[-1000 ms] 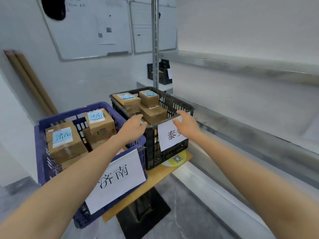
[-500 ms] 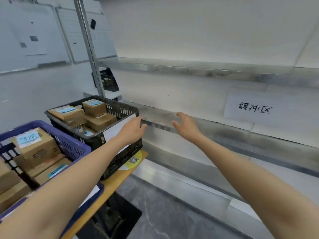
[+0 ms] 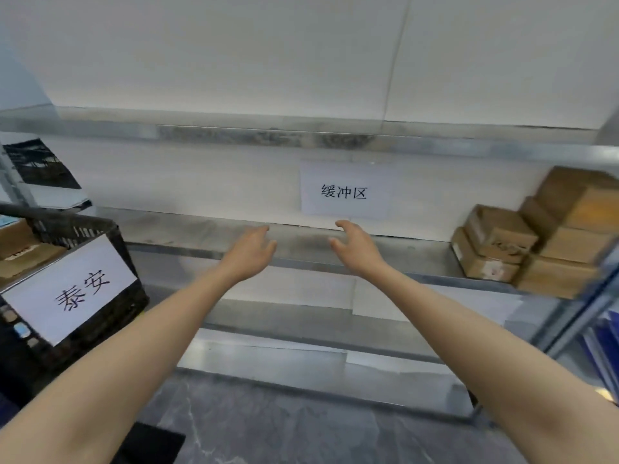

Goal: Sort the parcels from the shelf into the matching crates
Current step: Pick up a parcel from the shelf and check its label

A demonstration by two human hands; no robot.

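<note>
The left forearm (image 3: 150,329) and right forearm (image 3: 469,329) stretch forward, bare, drawing closer together toward the wrists. The left hand (image 3: 249,254) and right hand (image 3: 356,249) hang level, apart, palms facing each other, fingers loosely curled, thumbs spread. Neither hand holds anything.

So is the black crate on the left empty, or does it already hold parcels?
It holds parcels: brown cardboard boxes show inside the black crate, behind its rim. How full it is, cannot tell.

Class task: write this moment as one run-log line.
left hand: open, empty | right hand: open, empty | both over shelf | parcels: stacked, shelf's right end
</note>
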